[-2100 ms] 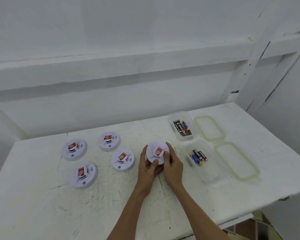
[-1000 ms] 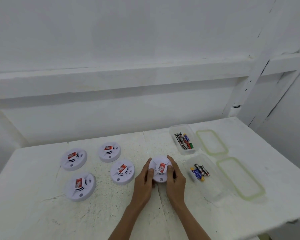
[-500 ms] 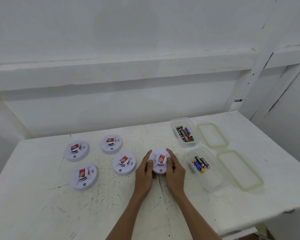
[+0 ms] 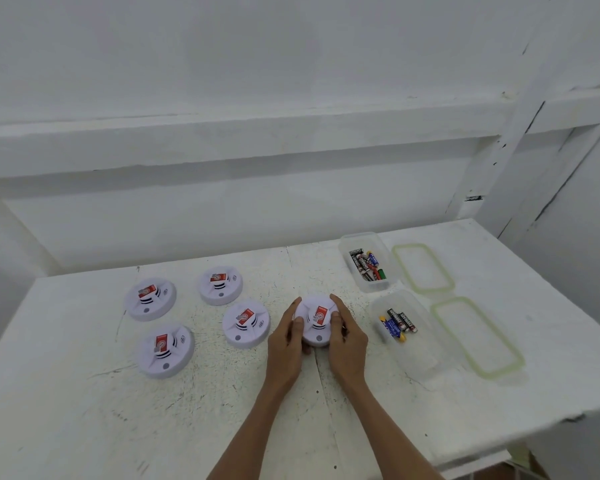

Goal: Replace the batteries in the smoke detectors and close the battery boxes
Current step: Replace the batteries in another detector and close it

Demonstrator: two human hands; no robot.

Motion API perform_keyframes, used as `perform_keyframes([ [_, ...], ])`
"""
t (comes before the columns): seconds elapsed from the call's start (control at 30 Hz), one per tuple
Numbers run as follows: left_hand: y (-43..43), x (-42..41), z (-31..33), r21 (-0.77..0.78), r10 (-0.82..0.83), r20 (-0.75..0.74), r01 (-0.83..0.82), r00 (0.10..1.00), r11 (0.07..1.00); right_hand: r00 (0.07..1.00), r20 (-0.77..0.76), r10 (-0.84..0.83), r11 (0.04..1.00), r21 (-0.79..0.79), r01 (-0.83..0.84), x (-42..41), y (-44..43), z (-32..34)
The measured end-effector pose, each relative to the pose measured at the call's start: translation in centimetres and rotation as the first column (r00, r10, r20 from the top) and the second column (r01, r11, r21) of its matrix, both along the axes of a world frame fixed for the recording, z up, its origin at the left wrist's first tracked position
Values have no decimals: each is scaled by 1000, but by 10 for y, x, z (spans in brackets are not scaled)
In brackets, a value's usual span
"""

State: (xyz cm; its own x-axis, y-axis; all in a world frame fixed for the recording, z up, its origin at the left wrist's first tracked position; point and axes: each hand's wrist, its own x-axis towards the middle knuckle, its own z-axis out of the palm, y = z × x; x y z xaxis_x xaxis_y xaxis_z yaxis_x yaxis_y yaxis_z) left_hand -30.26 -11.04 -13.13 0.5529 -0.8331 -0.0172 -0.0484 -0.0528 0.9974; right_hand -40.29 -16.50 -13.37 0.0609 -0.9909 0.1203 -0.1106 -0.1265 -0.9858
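Vs 2 s back: the detector is no longer tipped up in the hands and now sits low at the table, face up; almost no change over the last half second. Near edge of the table (image 4: pixel 222 410) is out of frame on the left and drops off at the near right; bare, scuffed top in front of the forearms gives the most room to move. Left hand (image 4: pixel 286 344) and right hand (image 4: pixel 347 341) both grasp the held detector (image 4: pixel 317 318) by its rim, one on each side, thumbs on its top face. It sits mid-table. The body is round; its red label runs roughly near-to-far, far end leaning slightly right, with a small button at the near edge. Just left of it is the centre detector (image 4: pixel 246 323), close to the left knuckles. Further left are the front-left detector (image 4: pixel 165 348), back-left detector (image 4: pixel 150 298) and back-centre detector (image 4: pixel 220 285), all face up. To the right, the near clear box (image 4: pixel 416 355) holds a few batteries (image 4: pixel 397 322), with the near lid (image 4: pixel 478 337) flat beside it. Behind that are the far box (image 4: pixel 347 247) with more cells and the far lid (image 4: pixel 423 268). The white wall ledge (image 4: pixel 222 143) closes off the back.
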Motion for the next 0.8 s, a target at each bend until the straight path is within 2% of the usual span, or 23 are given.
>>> perform_keyframes([
  [0.8,1,2,-3,5,-9,-22,9,1000,1000,1000,-30,0,999,-38,-1,-1,-1,0],
])
